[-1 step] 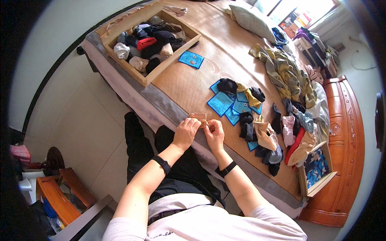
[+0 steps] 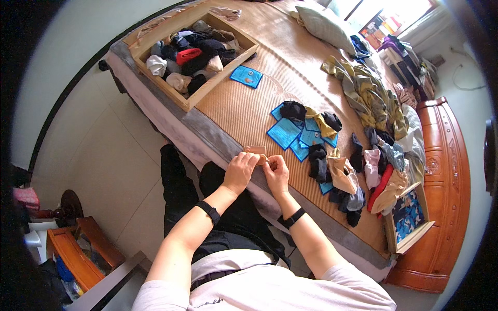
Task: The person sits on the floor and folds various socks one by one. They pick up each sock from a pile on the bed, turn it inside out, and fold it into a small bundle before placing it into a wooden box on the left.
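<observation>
At the near edge of the bed, both my hands are closed on a folded beige sock [image 2: 255, 149]. My left hand [image 2: 240, 173] pinches its left side, and my right hand [image 2: 277, 173] grips the right end with thumb and fingers. Much of the sock is hidden by the fingers. Just beyond and to the right lie blue flat packets [image 2: 284, 133] with a black sock [image 2: 293, 111] and a mustard sock [image 2: 322, 122] on top. Nearer on the right is a loose spread of socks, among them a beige one [image 2: 342, 175], a pink one [image 2: 372, 168] and a red one [image 2: 381, 185].
A wooden tray [image 2: 218, 78] full of rolled socks stands at the far left of the bed, a blue packet [image 2: 247, 76] beside it. A smaller box [image 2: 419, 234] leans near the carved headboard [image 2: 448, 155]. Rumpled cloth [image 2: 371, 101] and a pillow [image 2: 324, 28] lie farther back.
The fingers have shifted very slightly on the beige sock. Everything else has stayed in place.
</observation>
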`<state>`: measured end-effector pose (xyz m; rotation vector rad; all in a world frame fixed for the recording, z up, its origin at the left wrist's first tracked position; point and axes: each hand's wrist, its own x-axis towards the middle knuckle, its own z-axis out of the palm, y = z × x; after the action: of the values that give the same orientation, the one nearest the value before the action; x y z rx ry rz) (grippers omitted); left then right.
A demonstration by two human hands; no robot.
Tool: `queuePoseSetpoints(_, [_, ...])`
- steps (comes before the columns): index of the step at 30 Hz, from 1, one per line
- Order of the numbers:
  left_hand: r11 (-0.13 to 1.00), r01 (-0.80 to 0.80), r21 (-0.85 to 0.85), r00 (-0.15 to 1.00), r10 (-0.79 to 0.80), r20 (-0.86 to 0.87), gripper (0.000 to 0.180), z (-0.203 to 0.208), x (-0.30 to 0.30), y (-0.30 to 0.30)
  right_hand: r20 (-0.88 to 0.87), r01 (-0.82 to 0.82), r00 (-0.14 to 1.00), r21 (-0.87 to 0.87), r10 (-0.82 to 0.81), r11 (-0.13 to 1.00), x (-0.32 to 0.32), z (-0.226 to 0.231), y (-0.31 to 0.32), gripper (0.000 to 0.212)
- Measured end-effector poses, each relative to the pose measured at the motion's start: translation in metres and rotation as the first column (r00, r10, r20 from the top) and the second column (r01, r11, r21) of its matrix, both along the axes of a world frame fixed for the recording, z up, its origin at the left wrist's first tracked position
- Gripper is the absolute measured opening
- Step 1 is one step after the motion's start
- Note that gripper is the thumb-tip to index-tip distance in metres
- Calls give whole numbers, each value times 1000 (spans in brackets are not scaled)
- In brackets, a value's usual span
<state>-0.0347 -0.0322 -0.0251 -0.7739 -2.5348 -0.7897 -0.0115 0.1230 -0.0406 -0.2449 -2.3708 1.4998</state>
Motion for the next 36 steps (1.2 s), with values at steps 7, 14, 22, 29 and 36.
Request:
queuePoseSetpoints(7, [975,-94,200,976,50,214,25,12,6,5,2,9,1000,55,-9,998,1,1,1,18])
queuePoseSetpoints(14, [985,-84,150,971,47,234,9,23,6,5,-15,-11,1000,39,12,999,-1,2,1,27])
queuePoseSetpoints(22, [994,-17,110,993,3,120,4,12,-17,6,69,-134,987,-170,147,976,-6,-5,13,43])
queuePoseSetpoints(29, [999,8,48,967,-20,252,13,16,-19,7,91,-124,986,-157,139,980,-7,-8,13,40])
queuePoseSetpoints(36, [985,-97,141,974,65,217,26,10,-3,9,14,-190,979,-290,203,938,-6,-11,15,20])
